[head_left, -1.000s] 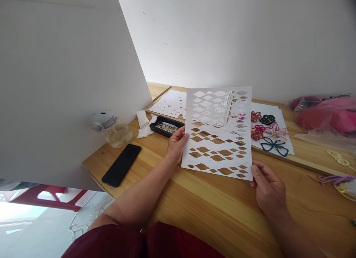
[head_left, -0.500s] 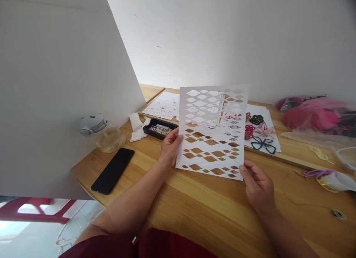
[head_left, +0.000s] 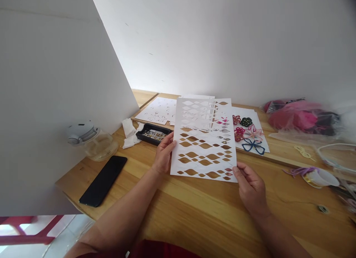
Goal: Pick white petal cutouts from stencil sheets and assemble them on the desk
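A white sheet of paper (head_left: pixel 203 148) with rows of leaf-shaped cut-outs is held up over the wooden table, tilted toward me. My left hand (head_left: pixel 164 154) pinches its left edge, thumb in front and fingers behind. At the lower right corner my right hand (head_left: pixel 250 183) grips it between thumb and fingers. Through the holes show the table top and white papers behind. A black tray (head_left: pixel 154 133) holding small beads stands just beyond my left hand. Past the sheet's right edge, wire or cord flowers (head_left: pixel 252 146) in blue, pink, red and dark green rest on white paper.
A black phone (head_left: pixel 103 181) lies at left, near a clear jar (head_left: pixel 100 146) with a grey-white device (head_left: pixel 82 131). Crumpled tissue (head_left: pixel 130 133) is beside the tray. Bagged pink material (head_left: pixel 294 115), a white cup (head_left: pixel 324 177) and a small spool (head_left: pixel 322 209) are at right.
The sheet has tipped back and its top edge is lower, with both hands still holding it. The whole scene has shifted left and slightly down in view.
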Tool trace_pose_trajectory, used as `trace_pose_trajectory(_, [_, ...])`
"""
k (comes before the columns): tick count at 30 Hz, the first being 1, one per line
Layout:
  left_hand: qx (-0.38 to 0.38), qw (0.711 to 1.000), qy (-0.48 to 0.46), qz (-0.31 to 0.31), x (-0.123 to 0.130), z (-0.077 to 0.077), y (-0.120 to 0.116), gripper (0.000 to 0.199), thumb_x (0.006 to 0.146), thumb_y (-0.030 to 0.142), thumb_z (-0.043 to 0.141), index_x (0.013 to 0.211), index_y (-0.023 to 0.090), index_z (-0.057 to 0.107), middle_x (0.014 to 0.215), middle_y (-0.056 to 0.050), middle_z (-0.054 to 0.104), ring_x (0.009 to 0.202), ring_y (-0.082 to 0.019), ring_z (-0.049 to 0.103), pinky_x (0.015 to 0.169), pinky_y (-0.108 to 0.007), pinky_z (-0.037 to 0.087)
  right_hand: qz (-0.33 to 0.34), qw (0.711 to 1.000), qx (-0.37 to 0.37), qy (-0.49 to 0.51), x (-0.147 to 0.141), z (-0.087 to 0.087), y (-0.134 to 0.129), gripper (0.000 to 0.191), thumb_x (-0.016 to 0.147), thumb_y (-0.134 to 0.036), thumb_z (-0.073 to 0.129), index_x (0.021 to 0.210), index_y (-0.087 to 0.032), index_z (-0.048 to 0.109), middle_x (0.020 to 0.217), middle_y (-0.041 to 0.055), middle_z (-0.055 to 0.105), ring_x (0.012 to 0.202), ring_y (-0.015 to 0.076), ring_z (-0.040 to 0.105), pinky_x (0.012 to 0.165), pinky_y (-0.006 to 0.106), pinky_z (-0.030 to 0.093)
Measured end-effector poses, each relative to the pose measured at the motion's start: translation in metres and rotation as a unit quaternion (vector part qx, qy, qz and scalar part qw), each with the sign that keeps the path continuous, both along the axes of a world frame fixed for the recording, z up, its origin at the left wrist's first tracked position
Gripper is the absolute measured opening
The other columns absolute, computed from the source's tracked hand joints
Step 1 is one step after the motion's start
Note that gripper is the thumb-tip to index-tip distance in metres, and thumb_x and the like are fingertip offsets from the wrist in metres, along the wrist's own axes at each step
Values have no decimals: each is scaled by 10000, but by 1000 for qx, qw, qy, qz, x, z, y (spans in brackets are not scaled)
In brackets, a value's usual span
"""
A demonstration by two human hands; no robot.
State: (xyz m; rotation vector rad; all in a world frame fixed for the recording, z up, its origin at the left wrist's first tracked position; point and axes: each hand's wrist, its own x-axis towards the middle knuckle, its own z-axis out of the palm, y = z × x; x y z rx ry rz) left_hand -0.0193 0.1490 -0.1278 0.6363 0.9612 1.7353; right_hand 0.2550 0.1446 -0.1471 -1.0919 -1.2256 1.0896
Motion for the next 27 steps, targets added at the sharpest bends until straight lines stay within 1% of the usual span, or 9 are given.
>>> trace_pose_trajectory(3, [15,1000,21,-12,-1,-1,0,587,669,309,822,1227,252,648,1032,-50,719,931,-212,669,858,-354,520,-10,1000,0,-3,0,0,1,190,812,-359,729,949,-228,711,858,15,740,741,153,658,702,248,539])
trace_pose_trajectory(8, [19,999,35,1,-1,-3,1,540,681,284,819,1198,264,666,949,-24,718,869,-174,662,830,-321,515,0,1000,5,3,0,-1,2,182,828,-356,719,964,-237,708,861,10,739,755,153,664,721,251,541])
trace_pose_trajectory(12, [22,999,48,9,-1,-6,3,557,664,288,830,1196,251,668,956,-30,718,870,-176,659,817,-316,517,-2,1000,-2,1,1,-3,2,181,831,-364,717,962,-239,706,854,7,737,748,151,664,715,250,544])
trace_pose_trajectory(16, [11,998,58,19,-3,-9,3,592,662,309,829,1222,242,652,986,-43,716,886,-193,661,831,-345,520,4,1000,7,-4,1,-6,1,179,841,-355,709,981,-244,702,905,11,742,769,149,664,736,250,540])
trace_pose_trajectory(22, [5,998,54,21,-3,-9,4,607,652,328,834,1223,238,651,1000,-50,718,902,-204,664,845,-363,520,14,1000,16,-1,1,-8,1,184,850,-356,698,989,-235,699,915,24,744,782,163,675,748,274,553])
trace_pose_trajectory(25, [4,998,54,24,-2,-9,4,612,646,330,837,1222,236,651,998,-51,719,904,-211,668,852,-375,523,5,1000,15,-4,1,-6,0,199,838,-365,706,984,-230,699,905,25,742,770,166,672,746,281,559])
trace_pose_trajectory(27, [7,998,55,26,-1,-9,4,599,646,323,838,1210,234,657,981,-45,721,886,-200,667,843,-360,525,-6,1000,16,-15,0,-5,0,209,824,-373,715,972,-225,700,873,23,737,754,169,668,735,284,561])
